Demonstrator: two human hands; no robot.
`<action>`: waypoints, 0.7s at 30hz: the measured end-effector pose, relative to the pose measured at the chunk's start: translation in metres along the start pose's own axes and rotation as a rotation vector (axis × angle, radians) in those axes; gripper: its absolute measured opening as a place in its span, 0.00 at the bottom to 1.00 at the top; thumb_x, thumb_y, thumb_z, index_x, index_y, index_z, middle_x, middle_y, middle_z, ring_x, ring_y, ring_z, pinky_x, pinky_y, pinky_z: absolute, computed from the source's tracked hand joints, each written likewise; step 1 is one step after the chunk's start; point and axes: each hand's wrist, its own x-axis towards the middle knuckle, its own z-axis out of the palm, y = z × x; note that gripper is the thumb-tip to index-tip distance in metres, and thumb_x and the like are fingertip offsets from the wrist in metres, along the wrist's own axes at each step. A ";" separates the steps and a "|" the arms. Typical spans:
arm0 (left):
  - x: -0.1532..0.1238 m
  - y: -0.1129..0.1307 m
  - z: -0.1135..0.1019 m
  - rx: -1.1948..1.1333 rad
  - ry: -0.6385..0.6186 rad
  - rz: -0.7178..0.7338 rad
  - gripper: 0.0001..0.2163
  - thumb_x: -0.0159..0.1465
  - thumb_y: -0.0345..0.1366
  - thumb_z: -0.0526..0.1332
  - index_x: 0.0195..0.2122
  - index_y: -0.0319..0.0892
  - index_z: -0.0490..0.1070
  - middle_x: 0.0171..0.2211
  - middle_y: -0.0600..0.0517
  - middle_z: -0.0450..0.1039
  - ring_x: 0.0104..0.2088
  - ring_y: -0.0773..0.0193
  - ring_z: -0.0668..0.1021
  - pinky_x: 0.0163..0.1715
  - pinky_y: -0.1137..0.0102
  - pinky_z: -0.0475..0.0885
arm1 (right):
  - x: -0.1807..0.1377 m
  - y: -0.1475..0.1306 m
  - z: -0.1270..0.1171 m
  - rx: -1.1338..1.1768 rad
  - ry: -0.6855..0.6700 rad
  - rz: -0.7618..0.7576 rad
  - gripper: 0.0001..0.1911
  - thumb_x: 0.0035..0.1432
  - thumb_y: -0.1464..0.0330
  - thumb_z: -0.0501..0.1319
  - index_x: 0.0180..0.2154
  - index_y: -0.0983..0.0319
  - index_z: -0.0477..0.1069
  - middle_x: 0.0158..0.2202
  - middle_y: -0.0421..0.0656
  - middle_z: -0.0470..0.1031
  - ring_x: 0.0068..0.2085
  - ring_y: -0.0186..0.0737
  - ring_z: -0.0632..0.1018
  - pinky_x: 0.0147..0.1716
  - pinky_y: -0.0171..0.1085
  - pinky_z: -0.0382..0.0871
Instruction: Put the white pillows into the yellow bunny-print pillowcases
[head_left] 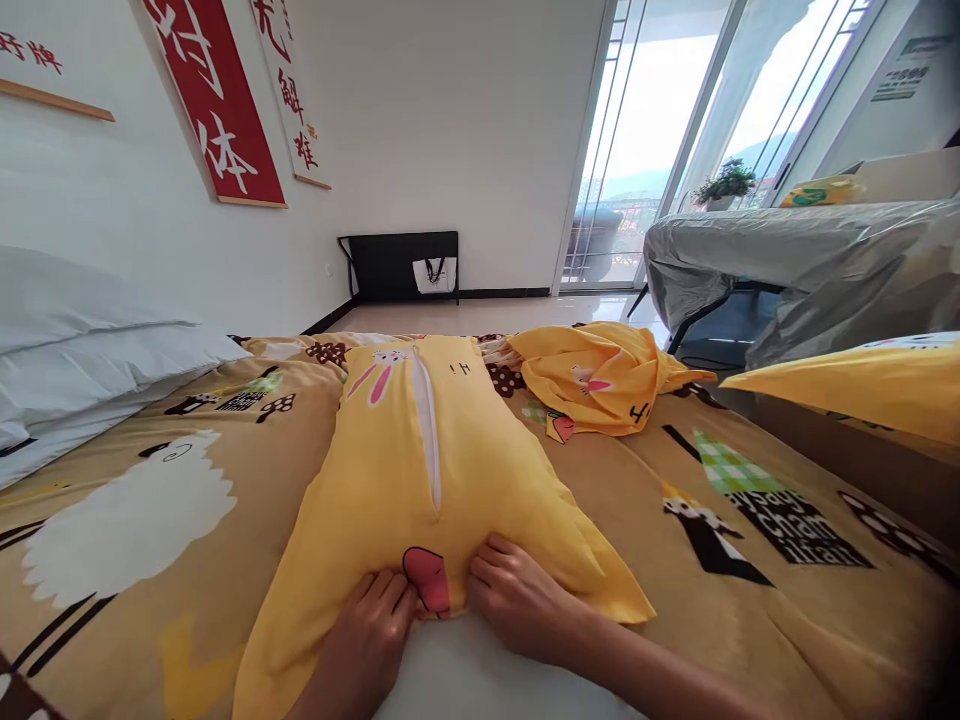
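Note:
A yellow pillowcase (487,450) with a printed rabbit lies lengthwise before me, plumped out in the middle. Along its centre runs a narrow slit, and a white strip (427,430) shows through it. My left hand (379,615) has its fingers curled on the near edge, just left of a pink printed patch. On the other side of that patch, my right hand (510,590) grips the same edge with fingers bent. Something plain white (480,670) shows below the edge, between my forearms; what it is I cannot tell.
Underneath is a tan printed bedsheet (285,470). A crumpled yellow cloth (600,380) lies at the bed's far side. White pillows (97,360) are stacked at left. Another yellow cushion (862,385) juts in at right, near a plastic-covered table (780,240).

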 end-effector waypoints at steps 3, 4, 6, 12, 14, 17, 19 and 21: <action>-0.004 -0.004 -0.010 0.033 0.066 0.037 0.12 0.62 0.24 0.50 0.29 0.41 0.71 0.27 0.50 0.72 0.30 0.58 0.73 0.32 0.64 0.67 | -0.016 0.001 -0.004 0.034 0.037 0.085 0.10 0.62 0.73 0.53 0.28 0.61 0.66 0.28 0.41 0.71 0.31 0.37 0.69 0.33 0.39 0.56; -0.008 -0.008 -0.013 0.059 0.083 0.036 0.13 0.63 0.25 0.49 0.29 0.41 0.72 0.27 0.50 0.72 0.30 0.59 0.73 0.33 0.64 0.68 | -0.024 0.003 -0.004 0.033 0.053 0.129 0.11 0.62 0.73 0.53 0.27 0.61 0.66 0.29 0.41 0.71 0.31 0.37 0.70 0.33 0.38 0.56; -0.021 -0.021 -0.016 0.103 0.122 0.004 0.15 0.64 0.27 0.48 0.31 0.42 0.73 0.28 0.50 0.73 0.31 0.60 0.75 0.34 0.66 0.68 | -0.041 0.011 -0.005 0.036 0.072 0.234 0.12 0.63 0.73 0.52 0.27 0.61 0.67 0.28 0.41 0.72 0.31 0.37 0.71 0.32 0.38 0.57; -0.076 -0.080 -0.025 0.097 -0.016 -0.252 0.15 0.65 0.41 0.51 0.30 0.48 0.77 0.30 0.52 0.77 0.32 0.60 0.78 0.33 0.67 0.70 | -0.102 0.044 -0.022 0.195 -0.073 0.609 0.19 0.66 0.64 0.49 0.26 0.59 0.71 0.28 0.42 0.75 0.31 0.38 0.76 0.29 0.35 0.59; -0.089 -0.097 -0.031 -0.010 -0.122 -0.484 0.14 0.61 0.47 0.54 0.31 0.48 0.77 0.32 0.50 0.78 0.33 0.57 0.79 0.34 0.66 0.71 | -0.120 0.055 -0.027 0.243 -0.079 0.748 0.19 0.65 0.59 0.49 0.29 0.57 0.73 0.32 0.42 0.76 0.33 0.39 0.77 0.30 0.35 0.61; -0.094 -0.113 -0.039 -0.142 -0.182 -0.767 0.20 0.58 0.55 0.54 0.32 0.45 0.76 0.34 0.47 0.78 0.36 0.53 0.79 0.34 0.65 0.73 | -0.137 0.071 -0.025 0.316 -0.001 0.974 0.20 0.62 0.52 0.50 0.34 0.56 0.74 0.33 0.42 0.77 0.33 0.41 0.76 0.31 0.36 0.63; -0.086 -0.114 -0.041 -0.211 -0.209 -0.870 0.24 0.58 0.59 0.50 0.30 0.43 0.74 0.30 0.46 0.77 0.33 0.52 0.79 0.31 0.64 0.73 | -0.134 0.079 -0.020 0.435 0.006 1.046 0.23 0.59 0.48 0.51 0.33 0.58 0.74 0.29 0.42 0.76 0.31 0.42 0.76 0.30 0.37 0.64; -0.068 -0.107 -0.041 -0.414 -0.266 -0.928 0.27 0.55 0.63 0.50 0.28 0.43 0.72 0.27 0.46 0.76 0.31 0.51 0.79 0.30 0.64 0.73 | -0.117 0.080 -0.016 0.647 -0.010 1.083 0.26 0.54 0.46 0.54 0.29 0.61 0.73 0.27 0.43 0.76 0.30 0.43 0.75 0.29 0.37 0.66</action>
